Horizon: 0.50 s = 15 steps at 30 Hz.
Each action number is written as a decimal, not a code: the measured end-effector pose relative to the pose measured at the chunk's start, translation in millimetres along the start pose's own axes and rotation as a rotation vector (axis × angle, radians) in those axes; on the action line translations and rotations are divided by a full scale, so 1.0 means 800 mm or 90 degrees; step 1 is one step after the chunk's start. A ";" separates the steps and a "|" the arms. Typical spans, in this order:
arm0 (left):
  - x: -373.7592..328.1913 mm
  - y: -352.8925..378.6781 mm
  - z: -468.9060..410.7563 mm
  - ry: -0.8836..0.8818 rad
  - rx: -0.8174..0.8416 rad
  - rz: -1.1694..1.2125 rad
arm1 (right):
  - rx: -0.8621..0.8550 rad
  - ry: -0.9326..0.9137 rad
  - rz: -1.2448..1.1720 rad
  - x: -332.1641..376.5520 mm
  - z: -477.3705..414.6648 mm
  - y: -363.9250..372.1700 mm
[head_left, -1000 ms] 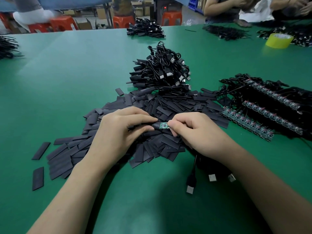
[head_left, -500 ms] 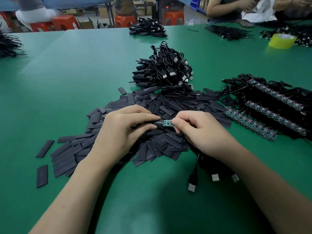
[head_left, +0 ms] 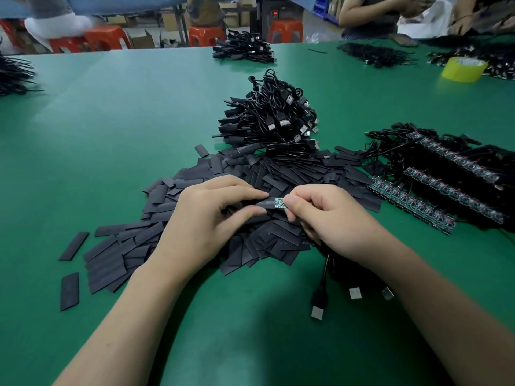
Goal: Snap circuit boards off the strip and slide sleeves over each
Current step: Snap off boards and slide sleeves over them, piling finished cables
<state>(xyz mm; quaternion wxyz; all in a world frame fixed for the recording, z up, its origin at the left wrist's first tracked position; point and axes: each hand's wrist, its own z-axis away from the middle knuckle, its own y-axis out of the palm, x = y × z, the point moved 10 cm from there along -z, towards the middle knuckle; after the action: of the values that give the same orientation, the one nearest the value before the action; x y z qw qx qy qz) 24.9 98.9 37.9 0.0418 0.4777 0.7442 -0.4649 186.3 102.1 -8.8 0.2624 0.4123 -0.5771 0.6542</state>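
We saw the sleeve pile [head_left: 292, 174] mid-tabletop [head_left: 111, 121], the cable heap [head_left: 273, 118] behind it, board strips [head_left: 412, 203] to its right, loose plugs [head_left: 317, 309] before it, a tape roll [head_left: 464, 68] far right; above the pile, a sleeve [head_left: 263, 204] left of a board [head_left: 279, 202].

table [head_left: 111, 135]: plain green
sleeve [head_left: 266, 203] I hold: matt black
loose sleeves [head_left: 292, 174]: black too, some faintly printed
board [head_left: 279, 202] I hold: green, pale specks
cables [head_left: 273, 118]: black, silver plugs
tape roll [head_left: 462, 68]: yellow
stools [head_left: 103, 37]: red-orange

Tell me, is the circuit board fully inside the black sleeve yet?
Partly out: a green end of the circuit board shows beyond the sleeve.
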 end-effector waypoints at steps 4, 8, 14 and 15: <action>-0.007 0.011 0.000 0.004 0.025 -0.003 | -0.005 -0.017 0.045 0.006 0.002 0.002; -0.008 0.010 -0.001 0.006 0.015 -0.017 | -0.006 -0.022 0.009 0.006 0.001 0.001; 0.003 -0.002 -0.002 -0.040 -0.044 0.022 | -0.106 -0.124 -0.111 0.022 0.005 -0.025; 0.003 -0.001 -0.002 -0.043 -0.041 0.025 | -0.125 -0.152 -0.081 0.027 0.007 -0.028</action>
<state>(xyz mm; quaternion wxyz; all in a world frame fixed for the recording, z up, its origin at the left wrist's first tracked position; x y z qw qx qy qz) 23.3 101.3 38.0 0.0911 0.4749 0.7474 -0.4556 194.5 98.1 21.7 0.2718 0.4951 -0.6382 0.5232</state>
